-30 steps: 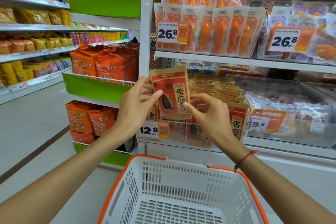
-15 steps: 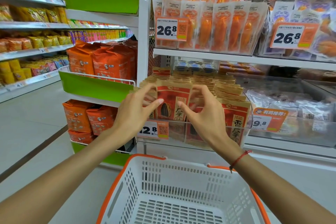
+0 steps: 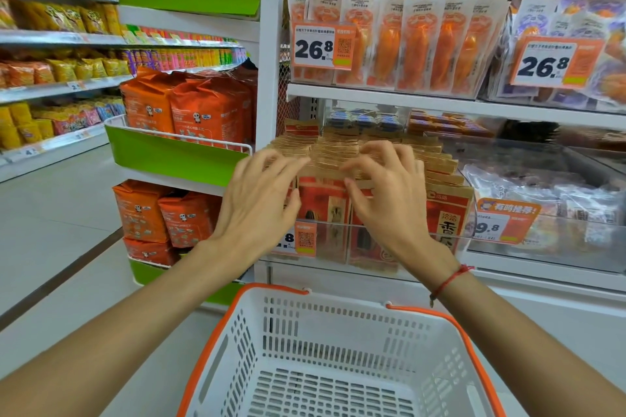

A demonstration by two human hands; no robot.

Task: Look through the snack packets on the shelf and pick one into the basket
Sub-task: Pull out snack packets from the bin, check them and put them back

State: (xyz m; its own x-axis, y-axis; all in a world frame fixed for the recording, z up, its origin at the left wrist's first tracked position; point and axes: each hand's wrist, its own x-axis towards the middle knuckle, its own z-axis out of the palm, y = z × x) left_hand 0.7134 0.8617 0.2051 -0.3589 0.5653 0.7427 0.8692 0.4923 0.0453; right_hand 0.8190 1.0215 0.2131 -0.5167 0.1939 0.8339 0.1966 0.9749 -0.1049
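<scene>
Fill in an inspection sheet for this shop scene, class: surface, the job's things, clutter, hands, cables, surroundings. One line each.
Surface: white shelf with a clear-fronted bin on the level below it.
Job's things: brown and red snack packets stand in rows in the bin; white basket with orange rim sits below, no packet seen in it.
Clutter: nothing seen.
Hands: left hand and right hand rest spread fingers on the packet tops; neither grips one.
Cables: nothing seen.
Surroundings: orange packets on the shelf above, a 26.8 price tag, orange bags in the green rack to the left.
</scene>
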